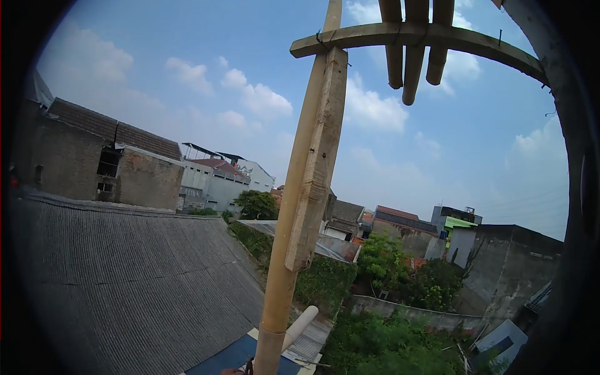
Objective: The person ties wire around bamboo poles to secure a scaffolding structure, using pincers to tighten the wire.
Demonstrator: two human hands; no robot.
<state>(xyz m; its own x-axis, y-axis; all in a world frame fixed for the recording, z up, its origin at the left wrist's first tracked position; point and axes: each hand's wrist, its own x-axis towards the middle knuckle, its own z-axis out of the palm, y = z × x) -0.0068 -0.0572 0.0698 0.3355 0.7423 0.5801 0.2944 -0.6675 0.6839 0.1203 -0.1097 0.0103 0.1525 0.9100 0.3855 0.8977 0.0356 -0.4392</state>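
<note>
A tall bamboo pole (275, 306) stands slightly tilted in front of me. Against its upper side lies a rough wooden batten (319, 169), with a few dark nail holes. A wooden crosspiece (369, 34) runs across near the top, with nails sticking out. Beyond the pole's foot, a second pale bamboo pole (302, 326) slants up. At the bottom edge, beside the upright pole, a small brown patch (232, 372) may be part of my left hand. Its fingers cannot be made out. My right hand is outside the view.
Several bamboo ends (409, 75) hang down past the crosspiece overhead. A dark post or wall edge (562, 81) curves down the right side. Below lie a corrugated roof (144, 275), a blue panel (219, 357), bushes (387, 344) and a low wall (419, 315). Houses stand behind.
</note>
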